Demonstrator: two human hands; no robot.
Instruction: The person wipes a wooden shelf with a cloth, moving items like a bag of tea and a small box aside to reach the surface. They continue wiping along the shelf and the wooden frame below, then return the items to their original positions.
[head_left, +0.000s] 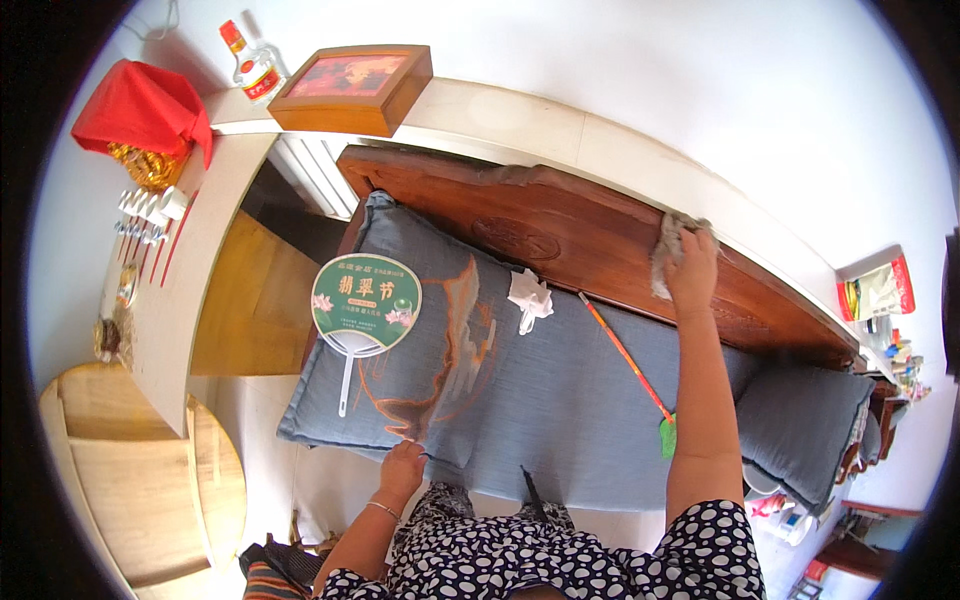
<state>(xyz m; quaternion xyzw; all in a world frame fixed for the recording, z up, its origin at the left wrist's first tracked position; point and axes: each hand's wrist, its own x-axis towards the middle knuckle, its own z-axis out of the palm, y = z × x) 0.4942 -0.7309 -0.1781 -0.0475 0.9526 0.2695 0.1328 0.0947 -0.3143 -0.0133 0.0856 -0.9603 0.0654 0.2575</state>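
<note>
My right hand (pixel 692 268) is closed on a crumpled grey-brown rag (pixel 664 262), which lies against the upper part of the carved wooden backrest (pixel 590 235). My right arm reaches out over the bench seat to get there. Lower and to the left, my left hand (pixel 402 470) is curled beside the front edge of a patterned blue-grey cushion (pixel 450 400); whatever may be inside its fingers is hidden. On that cushion lies a green round hand fan (pixel 366 305) with a white handle. A white crumpled cloth or tissue (pixel 529 296) sits near the foot of the backrest.
An orange stick with a green flap (pixel 632 365) lies across the blue-grey seat pad (pixel 570 410). A dark cushion (pixel 800 425) is at the right end. Along the wall, the ledge (pixel 490 112) bears a wooden box frame (pixel 350 88) and a bottle (pixel 255 70). Small cups (pixel 172 203) stand left.
</note>
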